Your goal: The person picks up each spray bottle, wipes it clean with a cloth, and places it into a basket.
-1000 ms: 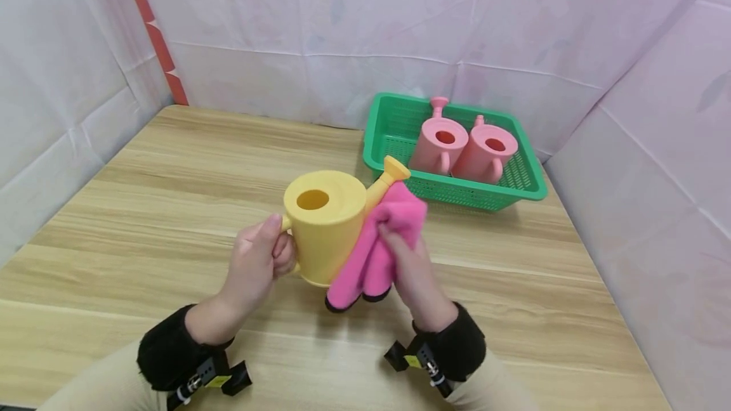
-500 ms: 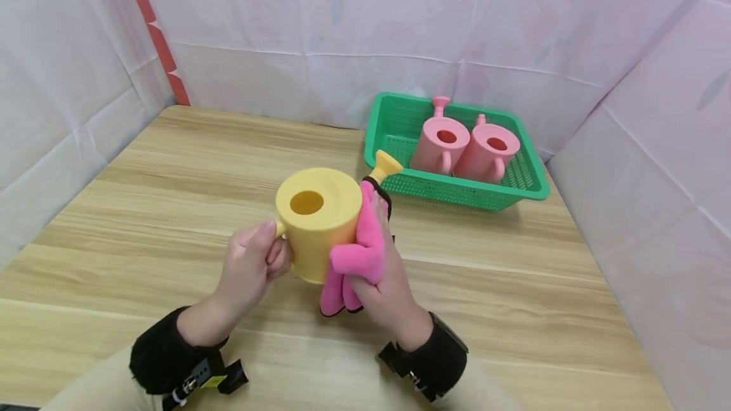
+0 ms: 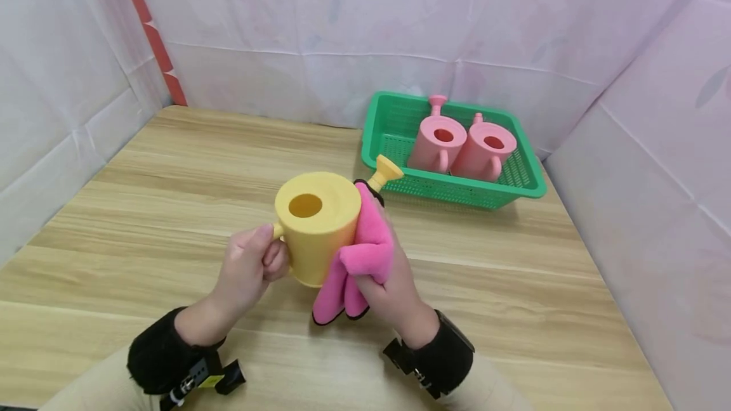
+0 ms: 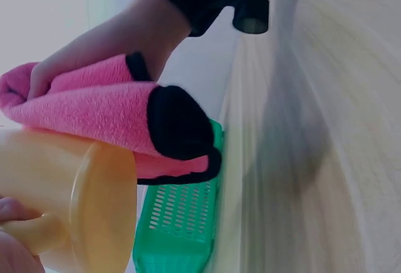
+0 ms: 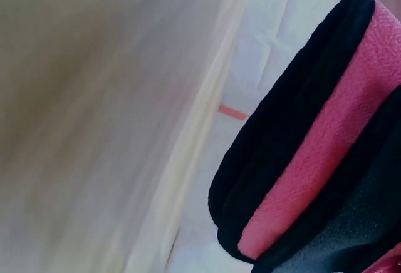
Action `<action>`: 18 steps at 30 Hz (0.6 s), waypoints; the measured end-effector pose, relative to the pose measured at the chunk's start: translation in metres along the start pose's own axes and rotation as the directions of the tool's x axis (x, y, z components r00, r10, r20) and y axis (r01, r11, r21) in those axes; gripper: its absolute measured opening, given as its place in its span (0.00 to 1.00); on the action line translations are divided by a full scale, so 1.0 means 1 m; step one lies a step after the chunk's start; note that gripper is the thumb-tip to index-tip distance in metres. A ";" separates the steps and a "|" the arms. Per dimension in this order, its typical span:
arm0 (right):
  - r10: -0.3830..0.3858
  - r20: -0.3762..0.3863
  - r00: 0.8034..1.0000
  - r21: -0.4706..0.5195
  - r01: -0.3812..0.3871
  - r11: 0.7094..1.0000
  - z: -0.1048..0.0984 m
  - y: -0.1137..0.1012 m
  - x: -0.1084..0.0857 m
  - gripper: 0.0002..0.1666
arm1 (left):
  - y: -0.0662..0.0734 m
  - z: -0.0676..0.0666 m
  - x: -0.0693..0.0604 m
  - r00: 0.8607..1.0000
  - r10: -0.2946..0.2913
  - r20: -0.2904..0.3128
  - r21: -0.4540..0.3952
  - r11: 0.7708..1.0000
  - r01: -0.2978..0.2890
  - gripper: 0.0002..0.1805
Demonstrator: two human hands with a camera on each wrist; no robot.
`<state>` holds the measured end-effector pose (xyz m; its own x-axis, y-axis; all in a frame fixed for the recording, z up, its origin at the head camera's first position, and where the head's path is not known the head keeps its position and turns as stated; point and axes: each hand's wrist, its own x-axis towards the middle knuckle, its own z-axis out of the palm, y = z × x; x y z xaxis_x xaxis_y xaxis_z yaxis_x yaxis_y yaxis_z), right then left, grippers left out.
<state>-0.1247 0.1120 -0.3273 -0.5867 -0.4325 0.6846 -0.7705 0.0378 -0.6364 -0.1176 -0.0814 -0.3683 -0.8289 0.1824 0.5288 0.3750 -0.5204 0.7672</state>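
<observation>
In the head view a yellow watering can (image 3: 320, 227) is held above the table, its round filling hole facing up and its spout pointing away to the right. My left hand (image 3: 245, 271) grips the can's handle, with the fingers curled round it. A pink cloth (image 3: 368, 240) with black edging is bunched in my right hand (image 3: 396, 290), which presses it to the can's right side and the base of the spout. Folds of the cloth (image 4: 94, 113) lie along the can's wall in the left wrist view. Most of the right fingers are hidden behind the cloth.
Towards the back right of the wooden table (image 3: 143, 208) stands a green basket (image 3: 451, 189). Two pink watering cans, a left one (image 3: 436, 144) and a right one (image 3: 484, 151), sit side by side in it. Fabric walls (image 3: 342, 18) enclose the table's back and sides.
The right hand has shifted left and turned, wrapping the cloth round the base of the spout. Over the last half second the cloth has slid slightly down. The yellow can has moved slightly left.
</observation>
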 end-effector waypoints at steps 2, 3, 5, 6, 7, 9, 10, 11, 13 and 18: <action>0.020 0.000 1.000 0.023 -0.020 1.000 0.002 -0.001 -0.005 0.28 | 0.002 0.000 0.001 1.000 -0.013 -0.027 -0.017 1.000 0.013 0.24; 0.031 -0.001 1.000 0.024 -0.031 0.999 0.003 0.000 -0.008 0.32 | 0.003 -0.001 0.002 0.999 -0.019 -0.038 -0.024 1.000 0.018 0.24; 0.057 -0.011 0.998 0.016 -0.057 0.998 0.004 0.002 -0.016 0.37 | 0.005 -0.001 0.003 0.998 -0.034 -0.056 -0.027 0.999 0.032 0.24; 0.065 -0.011 0.998 0.015 -0.065 0.998 0.004 0.006 -0.020 0.37 | 0.005 -0.001 0.003 0.997 -0.038 -0.062 -0.030 0.999 0.036 0.24; 0.077 -0.012 0.997 0.019 -0.077 0.997 0.005 0.010 -0.024 0.37 | 0.006 -0.001 0.004 0.997 -0.040 -0.062 -0.035 0.999 0.038 0.24; 0.109 -0.011 0.994 0.036 -0.108 0.993 0.005 0.017 -0.031 0.35 | 0.007 0.000 0.005 0.998 -0.042 -0.054 -0.046 0.998 0.039 0.24; 0.120 -0.011 0.993 0.041 -0.119 0.992 0.006 0.021 -0.034 0.30 | 0.007 0.000 0.005 0.998 -0.044 -0.051 -0.052 0.998 0.042 0.24; 0.128 -0.012 0.992 0.041 -0.128 0.991 0.006 0.024 -0.037 0.27 | 0.007 0.000 0.005 0.998 -0.041 -0.046 -0.062 0.997 0.038 0.23; 0.128 -0.003 0.992 0.043 -0.128 0.991 0.005 0.028 -0.039 0.17 | 0.008 0.000 0.005 0.998 -0.043 -0.049 -0.066 0.997 0.039 0.24; 0.069 0.039 0.997 0.089 -0.072 0.993 0.007 0.022 -0.028 0.14 | 0.009 0.000 0.005 0.999 -0.003 -0.048 -0.076 0.997 -0.001 0.24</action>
<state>-0.1230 0.1188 -0.3630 -0.6282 -0.4641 0.6245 -0.7009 -0.0111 -0.7132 -0.1187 -0.0849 -0.3585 -0.8491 0.1433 0.5084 0.3430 -0.5823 0.7371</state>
